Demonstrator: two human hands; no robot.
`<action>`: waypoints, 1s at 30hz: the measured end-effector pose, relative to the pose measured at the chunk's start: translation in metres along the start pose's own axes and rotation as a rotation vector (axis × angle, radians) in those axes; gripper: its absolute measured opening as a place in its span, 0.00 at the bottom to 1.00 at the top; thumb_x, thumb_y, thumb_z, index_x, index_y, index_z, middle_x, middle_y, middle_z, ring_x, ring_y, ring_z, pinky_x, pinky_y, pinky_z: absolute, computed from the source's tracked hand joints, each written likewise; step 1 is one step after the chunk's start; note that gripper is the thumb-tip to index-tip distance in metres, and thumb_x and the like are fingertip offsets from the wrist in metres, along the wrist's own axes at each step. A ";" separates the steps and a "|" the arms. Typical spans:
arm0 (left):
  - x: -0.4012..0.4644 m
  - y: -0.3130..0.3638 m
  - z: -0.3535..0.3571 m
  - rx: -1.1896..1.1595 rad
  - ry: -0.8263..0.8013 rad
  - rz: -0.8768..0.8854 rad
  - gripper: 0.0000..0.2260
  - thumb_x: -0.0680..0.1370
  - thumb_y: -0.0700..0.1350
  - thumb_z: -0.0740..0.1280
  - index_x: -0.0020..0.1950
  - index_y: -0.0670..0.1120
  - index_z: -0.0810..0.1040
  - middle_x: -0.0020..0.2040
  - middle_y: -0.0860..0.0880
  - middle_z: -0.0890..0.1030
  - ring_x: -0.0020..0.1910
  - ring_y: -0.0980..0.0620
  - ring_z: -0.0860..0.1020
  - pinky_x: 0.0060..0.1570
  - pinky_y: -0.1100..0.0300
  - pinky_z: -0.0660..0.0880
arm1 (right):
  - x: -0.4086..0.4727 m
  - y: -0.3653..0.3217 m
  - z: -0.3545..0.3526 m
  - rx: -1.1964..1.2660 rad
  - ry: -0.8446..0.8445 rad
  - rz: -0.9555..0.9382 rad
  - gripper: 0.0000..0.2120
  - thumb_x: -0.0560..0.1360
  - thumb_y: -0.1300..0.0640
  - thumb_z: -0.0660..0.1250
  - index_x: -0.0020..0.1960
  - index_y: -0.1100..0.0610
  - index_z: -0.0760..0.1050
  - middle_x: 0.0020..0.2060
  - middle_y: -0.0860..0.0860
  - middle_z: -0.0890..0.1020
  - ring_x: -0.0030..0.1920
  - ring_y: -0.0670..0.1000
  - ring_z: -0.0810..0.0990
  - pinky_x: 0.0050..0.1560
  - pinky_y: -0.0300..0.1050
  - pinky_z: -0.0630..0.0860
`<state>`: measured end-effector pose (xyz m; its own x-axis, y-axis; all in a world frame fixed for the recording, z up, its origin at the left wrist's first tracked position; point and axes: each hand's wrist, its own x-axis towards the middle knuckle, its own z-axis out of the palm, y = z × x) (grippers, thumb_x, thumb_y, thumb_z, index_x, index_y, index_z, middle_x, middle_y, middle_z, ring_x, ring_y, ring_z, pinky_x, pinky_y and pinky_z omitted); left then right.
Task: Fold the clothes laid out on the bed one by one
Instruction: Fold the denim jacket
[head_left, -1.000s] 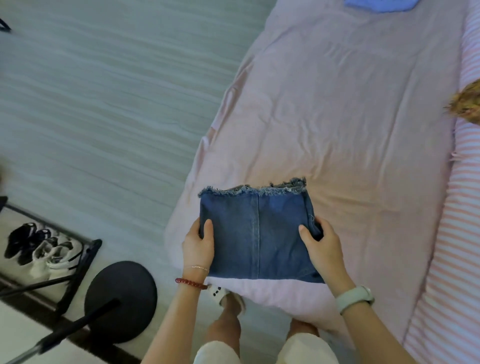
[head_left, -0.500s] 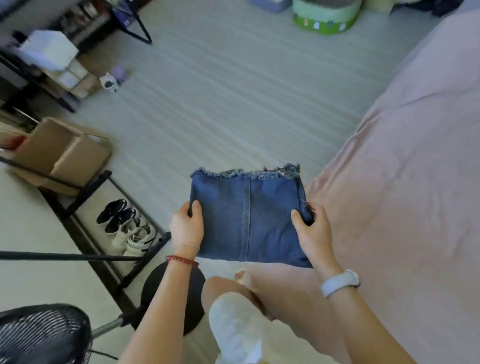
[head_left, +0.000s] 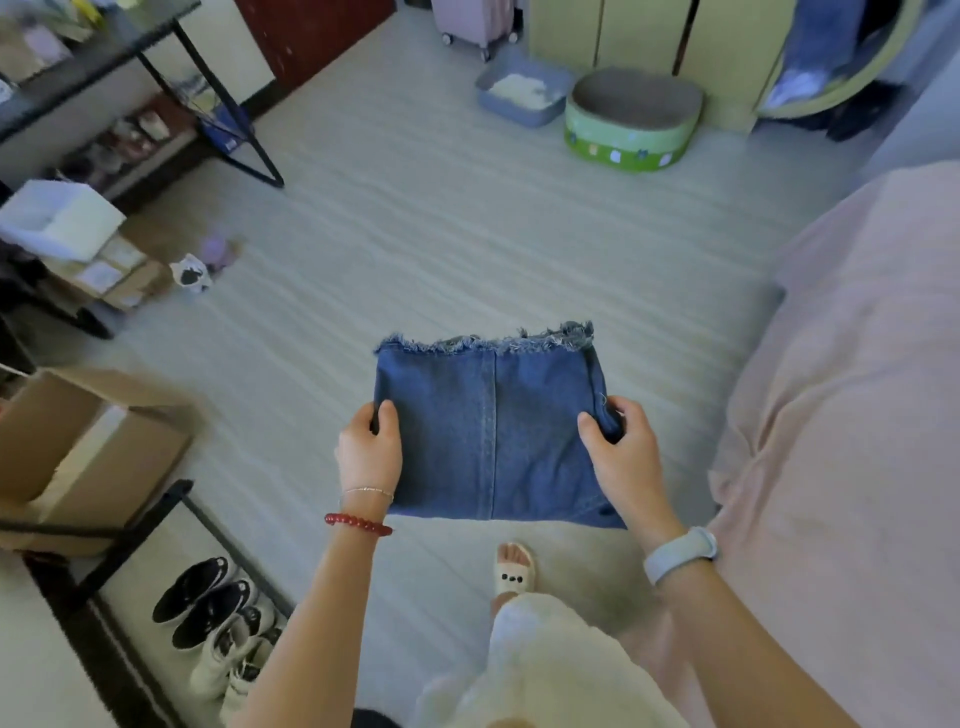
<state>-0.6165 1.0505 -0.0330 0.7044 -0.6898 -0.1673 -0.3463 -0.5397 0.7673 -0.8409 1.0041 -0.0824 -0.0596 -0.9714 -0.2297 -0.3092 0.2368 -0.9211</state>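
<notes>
A folded blue denim garment (head_left: 488, 431) with a frayed far edge is held flat in the air above the floor. My left hand (head_left: 370, 452) grips its left side, thumb on top. My right hand (head_left: 621, 447) grips its right side, thumb on top and fingers curled round the edge. The bed (head_left: 852, 415), covered in a pink sheet, lies to the right of the garment and apart from it.
A shoe rack (head_left: 156, 525) with several shoes (head_left: 218, 629) stands at lower left, cardboard boxes (head_left: 88, 447) beside it. A green round basket (head_left: 631, 127) and a grey litter tray (head_left: 522, 98) sit on the floor ahead. A black-framed table (head_left: 171, 78) is at upper left.
I have turned left, away from the bed. The folded denim, held in both hands, has moved off the sheet and now hangs over the floor.
</notes>
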 end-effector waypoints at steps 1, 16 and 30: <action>0.021 0.018 0.010 -0.015 -0.028 0.020 0.18 0.80 0.43 0.58 0.30 0.44 0.60 0.27 0.49 0.62 0.28 0.52 0.60 0.28 0.59 0.57 | 0.021 -0.012 0.000 -0.002 0.024 0.008 0.10 0.75 0.52 0.66 0.54 0.50 0.69 0.43 0.38 0.75 0.44 0.42 0.76 0.44 0.38 0.72; 0.245 0.249 0.231 -0.098 -0.373 0.320 0.18 0.80 0.42 0.59 0.30 0.47 0.65 0.26 0.51 0.67 0.28 0.56 0.65 0.28 0.63 0.61 | 0.304 -0.084 -0.062 0.087 0.496 0.099 0.11 0.75 0.56 0.67 0.54 0.50 0.68 0.46 0.43 0.75 0.46 0.44 0.74 0.43 0.32 0.67; 0.221 0.495 0.550 -0.030 -0.960 0.632 0.14 0.78 0.44 0.64 0.33 0.51 0.67 0.29 0.55 0.69 0.29 0.58 0.67 0.28 0.70 0.62 | 0.463 -0.057 -0.279 0.118 1.074 0.399 0.16 0.75 0.54 0.67 0.61 0.56 0.69 0.50 0.46 0.74 0.50 0.49 0.73 0.51 0.44 0.71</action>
<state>-0.9725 0.3658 -0.0307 -0.3571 -0.9236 -0.1398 -0.4459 0.0370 0.8943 -1.1161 0.5367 -0.0481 -0.9285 -0.3262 -0.1773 0.0009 0.4755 -0.8797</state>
